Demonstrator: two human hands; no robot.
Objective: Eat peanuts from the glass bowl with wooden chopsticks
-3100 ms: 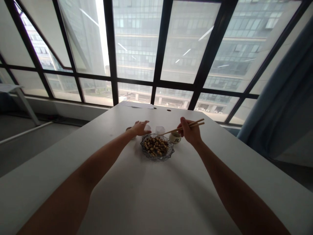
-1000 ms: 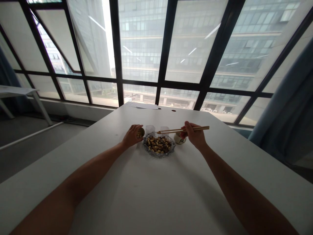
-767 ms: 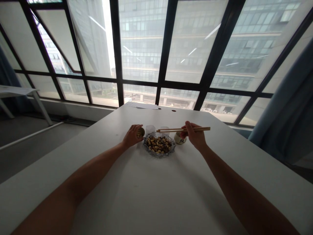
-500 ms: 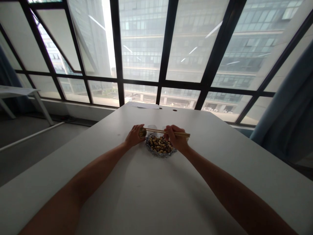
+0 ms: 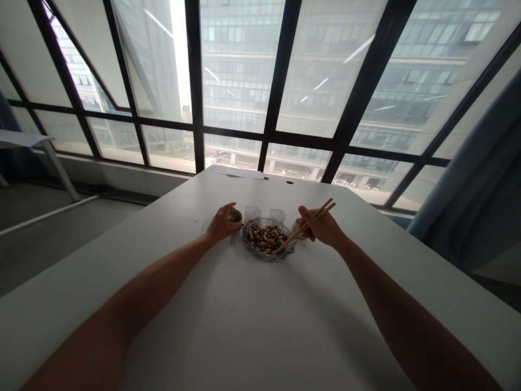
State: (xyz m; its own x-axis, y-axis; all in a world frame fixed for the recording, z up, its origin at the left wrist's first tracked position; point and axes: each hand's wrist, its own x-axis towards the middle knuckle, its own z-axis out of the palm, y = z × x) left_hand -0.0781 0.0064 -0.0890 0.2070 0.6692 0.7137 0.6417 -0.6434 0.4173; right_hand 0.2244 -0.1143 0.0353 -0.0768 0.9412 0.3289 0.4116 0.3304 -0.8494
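A scalloped clear glass bowl (image 5: 254,254) sits mid-table, filled with brown and tan nuts (image 5: 264,238) that look like pistachios. My right hand (image 5: 323,227) is closed around a pair of wooden chopsticks (image 5: 293,235), slanting down to the left with their tips among the nuts at the bowl's right side. Left of the bowl, my left hand (image 5: 221,224) curls its thumb and fingers around a small round cup (image 5: 235,216); its contents are too small to make out. A second small pale cup (image 5: 297,224) stands right of the bowl, partly hidden behind my right hand.
Two clear plastic cups (image 5: 252,213) stand just behind the bowl. Paper sheets (image 5: 236,172) lie at the far end of the white table (image 5: 228,315), near a dark round hole. Large windows rise beyond, a blue curtain (image 5: 459,190) hangs right, and another table (image 5: 24,138) stands left.
My right hand has moved right, away from the left cup. The chopsticks have swung from nearly level, tips at that cup, to slanting down into the nuts. My left hand stays at its cup.
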